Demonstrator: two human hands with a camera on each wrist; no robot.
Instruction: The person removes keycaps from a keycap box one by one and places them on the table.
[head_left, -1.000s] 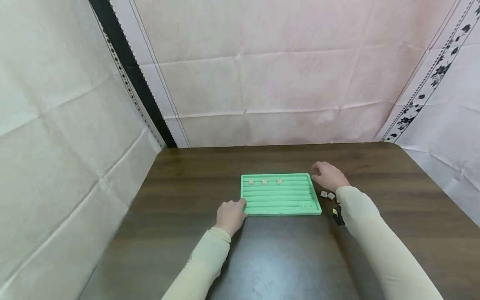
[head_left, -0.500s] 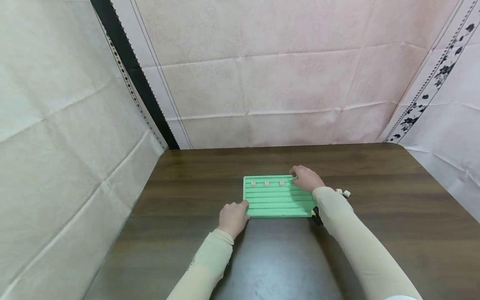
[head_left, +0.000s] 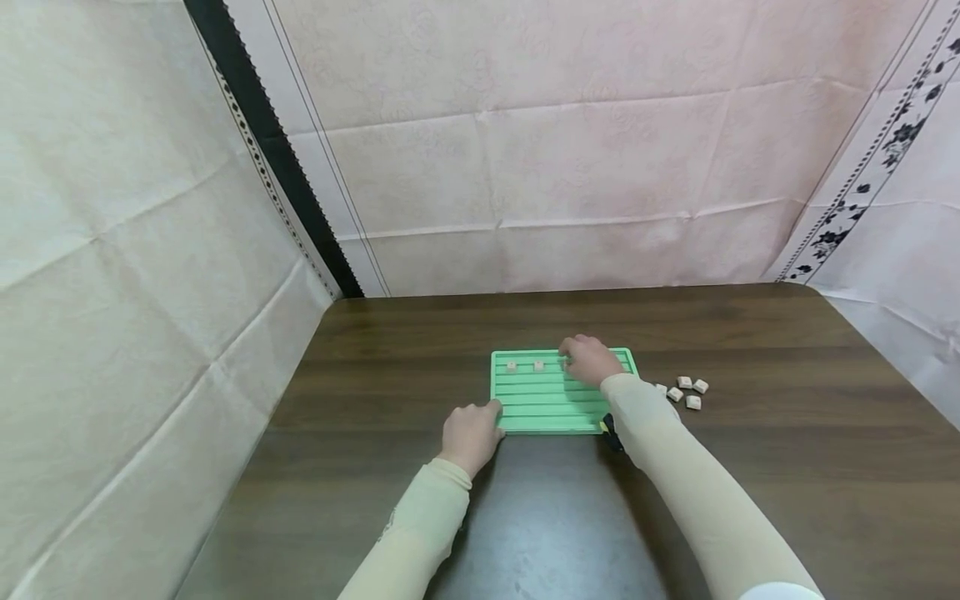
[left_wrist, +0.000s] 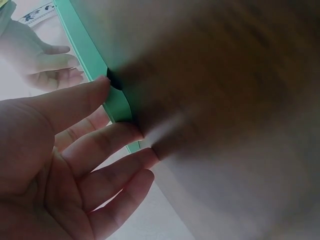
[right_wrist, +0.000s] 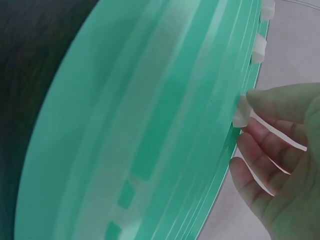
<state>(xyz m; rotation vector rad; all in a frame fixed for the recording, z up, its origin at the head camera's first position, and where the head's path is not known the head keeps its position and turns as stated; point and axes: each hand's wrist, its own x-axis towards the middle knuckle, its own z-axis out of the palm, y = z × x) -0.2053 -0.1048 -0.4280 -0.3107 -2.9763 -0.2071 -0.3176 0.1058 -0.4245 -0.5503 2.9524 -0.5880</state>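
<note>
A light green ridged tray lies on the wooden table. My left hand holds its near left corner, thumb against the edge and fingers beside it in the left wrist view. Over the tray's far row is my right hand. Its thumb and fingers pinch a small white tile, which the hand hides in the head view. Two more white tiles sit in the same row, a middle tile and a left tile, spaced apart.
Several loose white tiles lie on the table right of the tray, near the right sleeve. A pale cloth hangs behind the table's far edge, with more cloth on both sides.
My right hand has moved left from beside the tray's right edge to the third tile in the far row. The loose tiles are now uncovered. My left hand stays at the tray's corner.
</note>
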